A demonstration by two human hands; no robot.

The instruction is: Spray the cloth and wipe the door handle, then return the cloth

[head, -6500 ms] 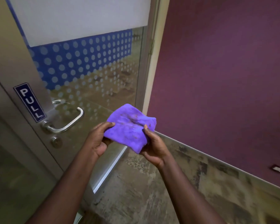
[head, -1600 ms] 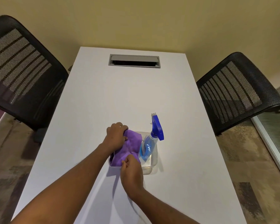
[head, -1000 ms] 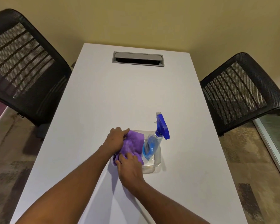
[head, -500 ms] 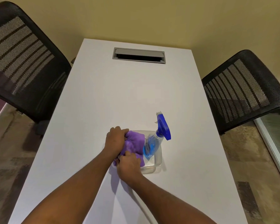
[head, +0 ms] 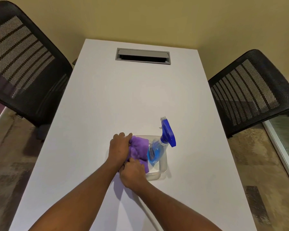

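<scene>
The purple cloth lies bunched in the left half of a clear plastic container on the white table. My left hand grips the cloth's far left side. My right hand presses on its near edge, fingers curled onto it. A spray bottle with blue liquid and a blue trigger head leans in the container's right half, touching the cloth. The door handle is out of view.
Two black mesh chairs flank the table: the left chair and the right chair. A grey cable hatch sits at the table's far end, before a yellow wall. A glass panel edge runs along the floor at right.
Earlier I held the cloth by the door handle; now I stand at the table. Over the last second both hands drew closer together, bunching the cloth deeper into the container.
</scene>
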